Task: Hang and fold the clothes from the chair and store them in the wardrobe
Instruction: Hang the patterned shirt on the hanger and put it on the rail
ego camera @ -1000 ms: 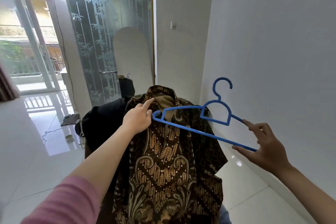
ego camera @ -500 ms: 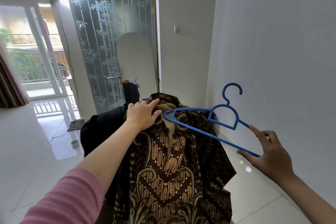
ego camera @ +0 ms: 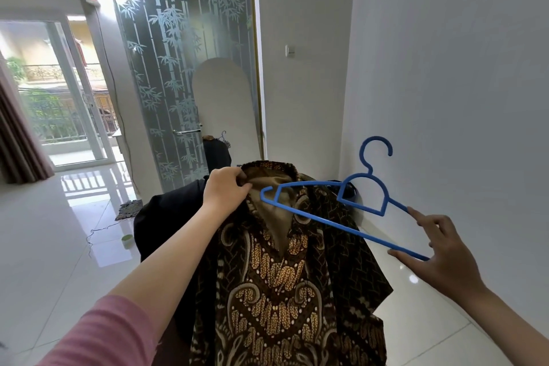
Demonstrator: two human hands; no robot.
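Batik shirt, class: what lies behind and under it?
Behind the batik shirt, a dark garment shows at its left, draped over something. Whatever supports both is covered, so no chair can be seen.

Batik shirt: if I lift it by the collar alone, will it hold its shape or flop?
Probably flop: the batik shirt hangs in soft folds below the left hand pinching its collar. It looks thin, so likely light. The blue hanger, held in the right hand, keeps its thin frame straight, so probably stiff.
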